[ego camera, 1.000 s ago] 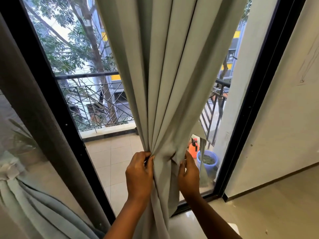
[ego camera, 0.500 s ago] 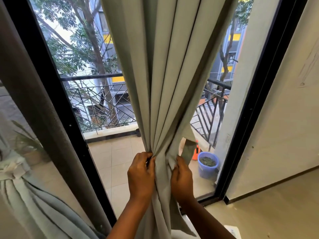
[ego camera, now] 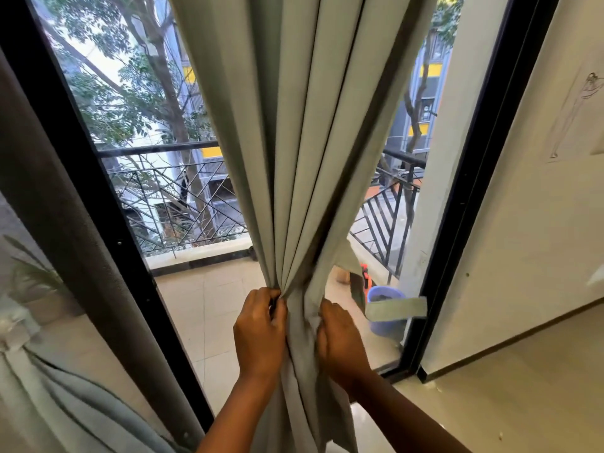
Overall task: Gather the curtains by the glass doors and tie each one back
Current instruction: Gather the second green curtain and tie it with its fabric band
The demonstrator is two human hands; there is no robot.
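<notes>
A pale grey-green curtain (ego camera: 304,132) hangs in front of the glass door, its folds bunched together at waist height. My left hand (ego camera: 260,335) grips the bunched folds from the left. My right hand (ego camera: 340,344) grips them from the right, fingers curled into the cloth. A tie-back strap (ego camera: 397,308) of the same fabric stretches from the black door frame (ego camera: 483,178) toward the curtain, to the right of my right hand. At the lower left a second curtain (ego camera: 42,397) hangs gathered and bound with a light tie.
Behind the glass lie a tiled balcony, a black metal railing (ego camera: 183,204), a blue bucket (ego camera: 384,318) and an orange object. A cream wall (ego camera: 536,223) with a pencil sketch stands on the right, over a glossy floor (ego camera: 510,397).
Both hands have drawn the folds tighter and closer together. The strap at the door frame has come into view on the right, stretched out flat.
</notes>
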